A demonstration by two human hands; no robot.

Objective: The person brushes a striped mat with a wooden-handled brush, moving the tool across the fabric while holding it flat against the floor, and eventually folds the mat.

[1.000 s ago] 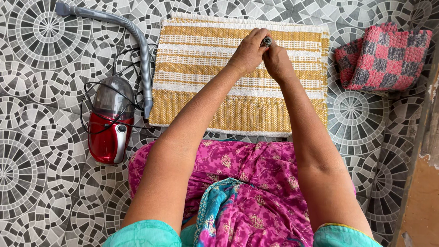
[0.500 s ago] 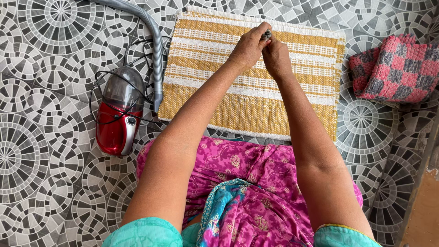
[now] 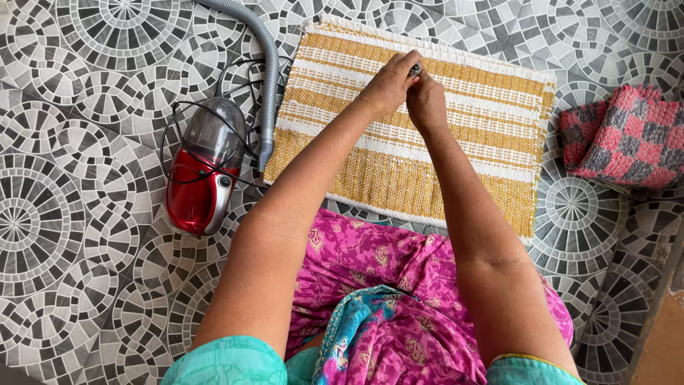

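Here, a small dark object (image 3: 415, 69) is being pinched between the left hand (image 3: 388, 85) and the right hand (image 3: 426, 100), both closed tightly on it above the yellow-and-white striped mat (image 3: 456, 150). Probably it is being twisted or fitted, so a firm, steady hold is being called for; below and left of the grip, the red vacuum cleaner (image 3: 203, 171) and its grey hose (image 3: 267, 85) are being left untouched.

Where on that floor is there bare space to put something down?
Bare tile floor lies left of the red vacuum cleaner, and a narrower strip runs between the yellow striped mat and the red checked cloth. It is crowded between vacuum and mat, where the hose and cord lie. Both hands meet above the mat.
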